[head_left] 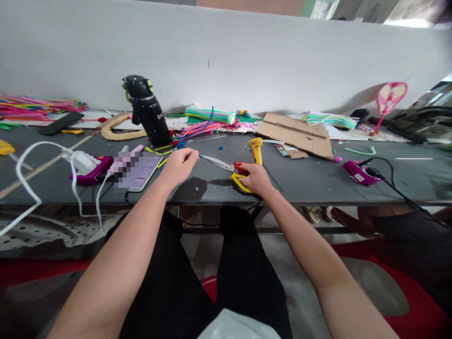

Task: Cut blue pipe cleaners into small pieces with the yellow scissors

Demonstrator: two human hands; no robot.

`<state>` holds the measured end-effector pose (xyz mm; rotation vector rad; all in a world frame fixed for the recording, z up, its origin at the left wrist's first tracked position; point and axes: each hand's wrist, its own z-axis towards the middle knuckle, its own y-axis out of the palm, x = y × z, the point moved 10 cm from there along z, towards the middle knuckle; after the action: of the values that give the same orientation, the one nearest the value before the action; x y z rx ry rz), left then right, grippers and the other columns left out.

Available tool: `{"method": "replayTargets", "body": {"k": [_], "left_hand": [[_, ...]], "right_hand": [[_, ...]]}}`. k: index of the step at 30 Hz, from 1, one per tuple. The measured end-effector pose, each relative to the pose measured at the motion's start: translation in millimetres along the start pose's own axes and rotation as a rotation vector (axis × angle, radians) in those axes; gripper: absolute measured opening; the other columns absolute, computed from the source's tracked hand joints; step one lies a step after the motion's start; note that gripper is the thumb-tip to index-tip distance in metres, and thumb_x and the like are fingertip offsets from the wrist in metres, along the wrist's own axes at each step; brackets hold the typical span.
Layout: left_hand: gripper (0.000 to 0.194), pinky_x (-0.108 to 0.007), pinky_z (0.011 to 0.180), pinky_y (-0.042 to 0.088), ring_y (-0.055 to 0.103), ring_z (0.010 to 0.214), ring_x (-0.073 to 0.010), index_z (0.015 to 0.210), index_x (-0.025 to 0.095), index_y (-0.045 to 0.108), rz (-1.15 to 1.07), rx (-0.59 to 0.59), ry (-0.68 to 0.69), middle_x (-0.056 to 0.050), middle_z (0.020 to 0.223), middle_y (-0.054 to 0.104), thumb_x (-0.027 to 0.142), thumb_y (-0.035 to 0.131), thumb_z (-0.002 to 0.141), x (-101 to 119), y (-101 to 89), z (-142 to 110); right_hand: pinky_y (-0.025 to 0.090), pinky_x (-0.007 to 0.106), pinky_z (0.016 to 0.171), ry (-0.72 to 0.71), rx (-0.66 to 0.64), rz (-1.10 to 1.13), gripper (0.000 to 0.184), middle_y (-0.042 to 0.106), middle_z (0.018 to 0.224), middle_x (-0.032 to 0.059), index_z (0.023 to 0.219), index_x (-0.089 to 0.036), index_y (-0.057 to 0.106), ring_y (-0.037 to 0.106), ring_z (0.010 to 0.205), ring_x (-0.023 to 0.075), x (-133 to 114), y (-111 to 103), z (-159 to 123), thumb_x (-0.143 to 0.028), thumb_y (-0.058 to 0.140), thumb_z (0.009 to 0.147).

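My right hand point(257, 179) grips the red and yellow handles of a pair of scissors point(221, 164), whose metal blades point left across the dark table. My left hand point(180, 165) is closed in a pinch just at the blade tips, holding the end of a thin blue pipe cleaner point(178, 145) that runs back toward the bottle. Both hands hover over the table's front part. A smartphone point(138, 171) lies flat just left of my left hand.
A black water bottle point(150, 110) stands behind my left hand. A yellow glue gun point(256, 148), purple glue guns point(91, 170) point(359, 172) with cables, cardboard point(298, 133), piles of coloured pipe cleaners point(210, 115) and a pink fan point(390, 98) lie about. The table edge point(212, 202) runs near my knees.
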<state>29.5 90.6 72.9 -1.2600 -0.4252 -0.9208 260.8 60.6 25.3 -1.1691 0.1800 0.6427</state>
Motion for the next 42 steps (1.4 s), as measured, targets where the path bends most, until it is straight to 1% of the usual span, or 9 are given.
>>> {"method": "replayTargets", "body": {"k": [6,11,22,29,35,42], "left_hand": [[0.035,-0.027,0.056,0.031,0.043,0.056,-0.0125,0.070,0.018,0.055,-0.012,0.015,0.007,0.001,0.060,0.048,0.044,0.047,0.091,-1,-1.4,1],[0.037,-0.028,0.055,0.029,0.040,0.056,-0.0130,0.064,0.019,0.047,0.003,0.027,0.034,0.001,0.056,0.043,0.042,0.045,0.092,0,-2.7,1],[0.037,-0.028,0.055,0.028,0.038,0.056,-0.0130,0.064,0.020,0.044,0.002,0.000,0.048,0.001,0.057,0.041,0.042,0.043,0.093,8,0.5,-3],[0.037,-0.029,0.054,0.028,0.037,0.054,-0.0130,0.063,0.020,0.043,-0.002,-0.005,0.032,0.002,0.056,0.039,0.042,0.042,0.093,9,1.4,-3],[0.037,-0.029,0.054,0.028,0.037,0.055,-0.0130,0.063,0.020,0.042,0.012,-0.011,0.031,0.002,0.056,0.040,0.042,0.043,0.093,7,2.4,-3],[0.037,-0.029,0.054,0.027,0.037,0.055,-0.0130,0.063,0.020,0.043,0.027,-0.012,0.026,0.002,0.055,0.039,0.042,0.042,0.093,8,1.7,-2]], "right_hand": [[0.028,0.026,0.057,0.051,0.050,0.023,0.022,0.058,0.066,0.0002,0.069,-0.019,0.057,0.044,0.060,0.0127,5,-6,0,-0.039,0.065,0.072],[0.030,0.026,0.059,-0.010,0.036,0.018,0.026,0.058,0.068,0.0005,0.071,-0.019,0.057,0.044,0.061,0.0127,-3,-5,0,-0.044,0.066,0.074],[0.031,0.026,0.060,-0.006,0.022,0.013,0.019,0.058,0.067,0.0005,0.070,-0.019,0.056,0.045,0.063,0.0136,-3,-3,1,-0.037,0.064,0.072],[0.032,0.027,0.061,-0.006,0.010,0.025,0.011,0.065,0.073,0.0034,0.068,-0.020,0.056,0.049,0.065,0.0152,-4,-3,0,-0.029,0.062,0.070],[0.033,0.027,0.062,-0.009,0.008,0.031,0.009,0.066,0.075,0.0041,0.069,-0.019,0.058,0.050,0.066,0.0154,-4,-3,0,-0.027,0.062,0.069],[0.031,0.026,0.061,-0.016,0.018,0.034,0.010,0.064,0.072,0.0025,0.068,-0.019,0.056,0.048,0.065,0.0143,-4,-3,0,-0.027,0.062,0.068]]}}
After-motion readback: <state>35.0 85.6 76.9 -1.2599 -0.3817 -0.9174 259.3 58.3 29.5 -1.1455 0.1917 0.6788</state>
